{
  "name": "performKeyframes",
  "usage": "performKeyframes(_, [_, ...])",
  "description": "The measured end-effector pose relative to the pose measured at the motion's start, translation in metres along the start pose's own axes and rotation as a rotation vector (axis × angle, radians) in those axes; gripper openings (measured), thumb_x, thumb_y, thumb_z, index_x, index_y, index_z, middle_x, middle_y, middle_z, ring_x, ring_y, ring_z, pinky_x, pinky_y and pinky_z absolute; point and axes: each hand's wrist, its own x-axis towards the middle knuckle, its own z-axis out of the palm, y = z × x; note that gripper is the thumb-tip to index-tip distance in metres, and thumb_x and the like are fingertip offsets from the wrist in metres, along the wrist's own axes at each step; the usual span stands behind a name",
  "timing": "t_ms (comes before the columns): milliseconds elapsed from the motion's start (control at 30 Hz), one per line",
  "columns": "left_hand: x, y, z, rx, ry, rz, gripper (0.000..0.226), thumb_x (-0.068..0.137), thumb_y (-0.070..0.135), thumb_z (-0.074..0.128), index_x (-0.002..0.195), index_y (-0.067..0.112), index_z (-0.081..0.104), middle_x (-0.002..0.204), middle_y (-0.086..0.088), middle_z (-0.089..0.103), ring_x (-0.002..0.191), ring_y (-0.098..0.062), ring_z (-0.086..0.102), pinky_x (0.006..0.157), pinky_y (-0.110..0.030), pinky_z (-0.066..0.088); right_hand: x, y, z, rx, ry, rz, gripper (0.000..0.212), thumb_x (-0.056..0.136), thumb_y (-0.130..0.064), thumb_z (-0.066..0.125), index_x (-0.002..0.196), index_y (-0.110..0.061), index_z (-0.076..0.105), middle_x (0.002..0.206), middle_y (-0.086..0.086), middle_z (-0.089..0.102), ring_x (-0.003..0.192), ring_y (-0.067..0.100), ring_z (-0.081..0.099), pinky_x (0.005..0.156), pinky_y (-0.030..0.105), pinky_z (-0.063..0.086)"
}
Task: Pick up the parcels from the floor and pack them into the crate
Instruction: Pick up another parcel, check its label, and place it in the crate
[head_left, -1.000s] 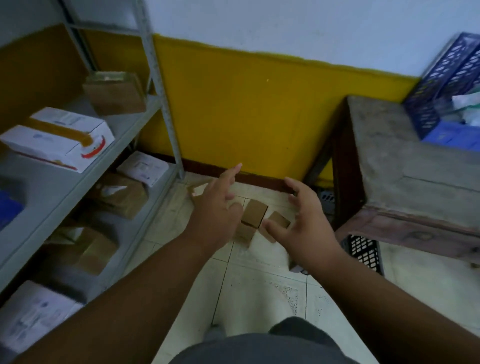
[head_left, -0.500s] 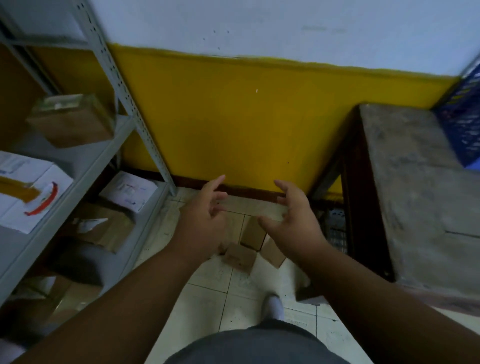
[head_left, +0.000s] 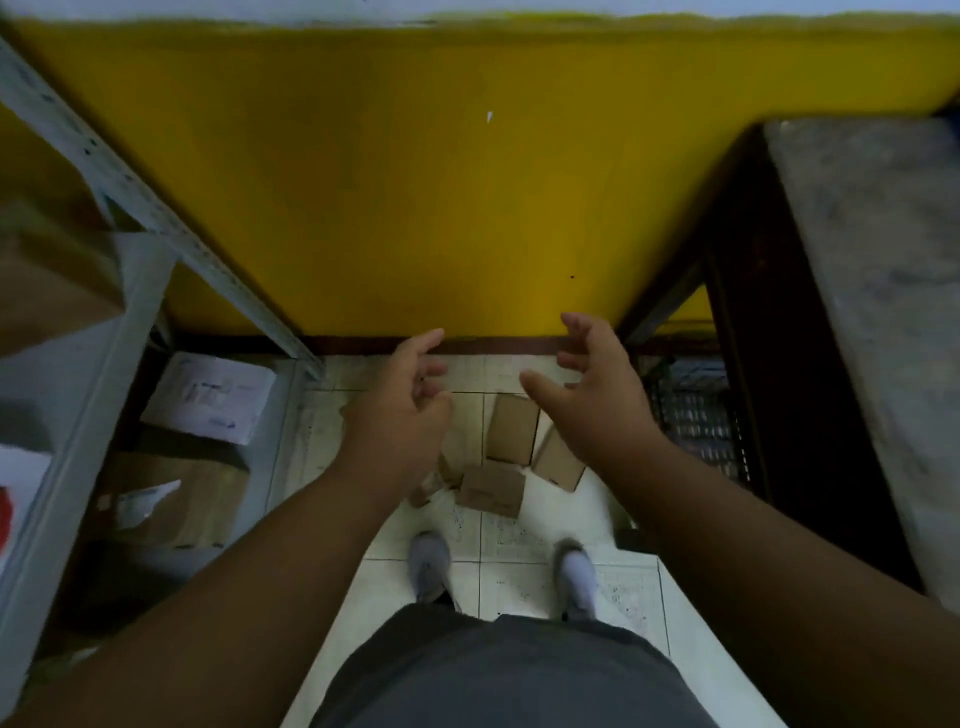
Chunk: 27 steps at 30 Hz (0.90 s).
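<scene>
The left hand (head_left: 400, 415) and right hand (head_left: 597, 400) are hovering with fingers spread, holding nothing, above the cardboard parcels (head_left: 511, 431) clustered on the floor (head_left: 524, 571) near the yellow wall (head_left: 415, 208). Risk: grasping several loosely stacked parcels together is likely to drop one.

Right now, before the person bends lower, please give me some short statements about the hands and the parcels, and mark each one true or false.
1. Both hands are empty. True: the left hand and right hand hold nothing, fingers spread.
2. The brown parcels lie on the tiled floor between the hands. True.
3. The right hand already grips a parcel. False: it hovers above them, apart.
4. The wall behind the parcels is blue. False: the wall is yellow.
5. A metal shelf with boxes stands on the person's left. True.
</scene>
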Motion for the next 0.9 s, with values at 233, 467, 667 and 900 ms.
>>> performKeyframes(233, [0.107,-0.059,0.021,0.017,-0.115,-0.006,0.053,0.099,0.012,0.055,0.146,0.033,0.041,0.12,0.013,0.055,0.099,0.005,0.054,0.068,-0.005,0.041,0.055,0.052,0.054,0.04,0.089,0.182,0.069,0.084,-0.031,0.077,0.143,-0.03,0.042,0.137,-0.011,0.045,0.118,0.007,0.052,0.067,0.012,0.047])
performKeyframes(467, [0.191,-0.195,0.121,-0.015,-0.127,-0.131,0.049,0.098,0.009,0.056,0.138,0.035,0.047,0.119,0.012,0.057,0.094,-0.002,0.057,0.055,-0.006,0.043,0.152,0.207,0.132,0.041,0.111,0.369,0.061,0.083,-0.029,0.078,0.136,-0.032,0.046,0.137,-0.006,0.05,0.107,0.003,0.057,0.081,0.033,0.058])
performKeyframes(667, [0.245,-0.359,0.234,-0.05,-0.179,-0.336,0.045,0.098,0.012,0.054,0.139,0.03,0.048,0.123,0.009,0.057,0.103,-0.004,0.059,0.073,-0.023,0.051,0.21,0.395,0.21,-0.022,0.061,0.467,0.061,0.083,-0.029,0.077,0.136,-0.027,0.047,0.129,-0.002,0.051,0.101,0.007,0.055,0.062,0.008,0.044])
performKeyframes(900, [0.282,-0.532,0.346,0.05,-0.231,-0.53,0.049,0.096,0.021,0.057,0.142,0.032,0.045,0.134,0.006,0.053,0.107,-0.008,0.052,0.077,-0.022,0.043,0.243,0.591,0.274,-0.069,-0.021,0.703,0.065,0.084,-0.035,0.075,0.14,-0.023,0.045,0.115,-0.005,0.05,0.089,0.013,0.061,0.076,0.036,0.061])
